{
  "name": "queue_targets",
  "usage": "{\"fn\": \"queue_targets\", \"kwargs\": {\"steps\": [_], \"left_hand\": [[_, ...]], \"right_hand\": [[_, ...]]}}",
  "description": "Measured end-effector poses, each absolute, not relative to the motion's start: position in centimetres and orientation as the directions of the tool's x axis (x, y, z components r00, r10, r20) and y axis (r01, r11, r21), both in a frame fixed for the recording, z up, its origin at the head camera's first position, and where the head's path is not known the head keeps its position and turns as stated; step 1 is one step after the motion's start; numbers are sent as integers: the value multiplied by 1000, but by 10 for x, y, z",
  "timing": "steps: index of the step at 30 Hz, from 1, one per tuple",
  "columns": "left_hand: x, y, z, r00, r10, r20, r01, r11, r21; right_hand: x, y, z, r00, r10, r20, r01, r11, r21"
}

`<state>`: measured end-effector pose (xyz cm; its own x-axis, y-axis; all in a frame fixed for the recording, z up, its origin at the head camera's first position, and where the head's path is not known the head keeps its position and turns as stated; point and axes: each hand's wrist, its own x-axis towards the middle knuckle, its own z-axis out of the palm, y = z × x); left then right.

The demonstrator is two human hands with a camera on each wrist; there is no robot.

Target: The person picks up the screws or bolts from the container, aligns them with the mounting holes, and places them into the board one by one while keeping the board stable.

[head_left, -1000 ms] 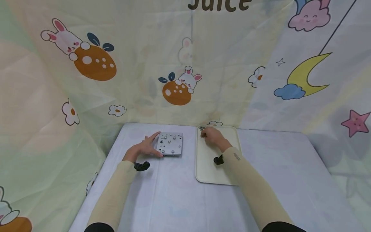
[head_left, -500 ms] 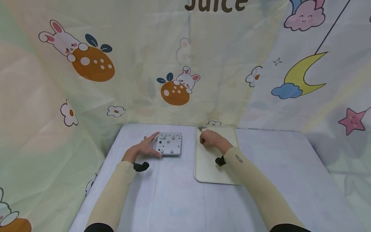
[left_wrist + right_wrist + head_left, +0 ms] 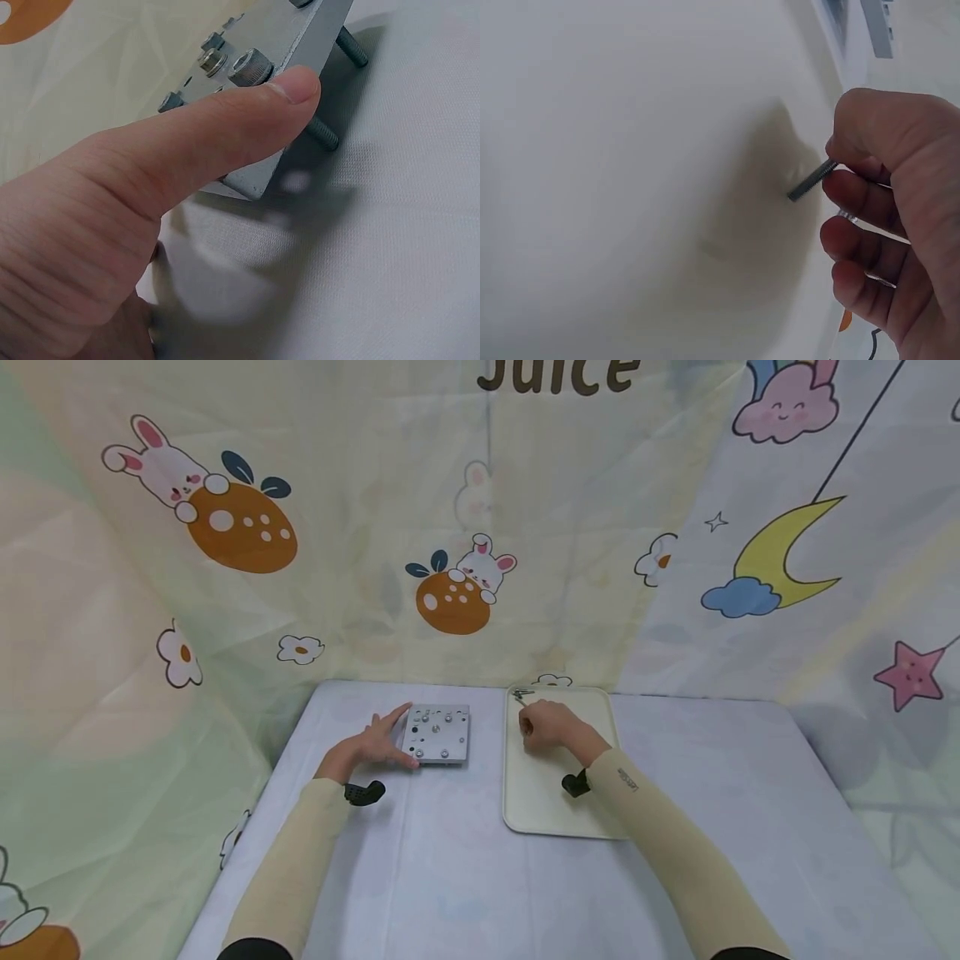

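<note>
My left hand (image 3: 373,745) grips the square metal plate (image 3: 438,735) at its left side, thumb along the near edge and a finger at the far corner. In the left wrist view, socket-head bolts (image 3: 250,67) stand on the plate's top, and threaded ends (image 3: 324,135) stick out below it. Over the cream tray (image 3: 555,806), my right hand (image 3: 553,727) pinches a bolt (image 3: 810,180) between thumb and forefinger. Its grey threaded end points out past the fingertips; its other end is hidden in the hand. Shiny metal (image 3: 847,215) glints between the lower fingers.
Small metal parts (image 3: 521,693) lie in the tray's far left corner. A white cloth (image 3: 465,877) covers the table, and a printed fabric backdrop (image 3: 360,568) rises right behind it. The plate stands left of the tray with a gap between them.
My right hand has drawn back from the small parts in the tray's far corner toward me, bringing a bolt out. The left hand has stayed on the plate.
</note>
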<state>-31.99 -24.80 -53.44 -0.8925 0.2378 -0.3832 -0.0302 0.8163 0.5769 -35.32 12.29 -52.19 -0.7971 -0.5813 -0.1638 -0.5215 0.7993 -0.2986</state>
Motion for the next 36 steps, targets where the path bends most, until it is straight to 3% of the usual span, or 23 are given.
{"fn": "queue_targets", "kwargs": {"steps": [13,20,36], "left_hand": [[-317,-247,-533,-891,227,-392,-46,815,577],[-317,-245,-531,-892,232,-389,-39,816,577],[-318,-246,-532,-894,247,-373,-20,812,584]], "right_hand": [[-348,113,-516,-775,-632,5,-555,678,-482],[-344,96,-505,-801,-599,16,-492,643,-587],[-350,46,-498,-830,-551,83,-475,621,-624]]}}
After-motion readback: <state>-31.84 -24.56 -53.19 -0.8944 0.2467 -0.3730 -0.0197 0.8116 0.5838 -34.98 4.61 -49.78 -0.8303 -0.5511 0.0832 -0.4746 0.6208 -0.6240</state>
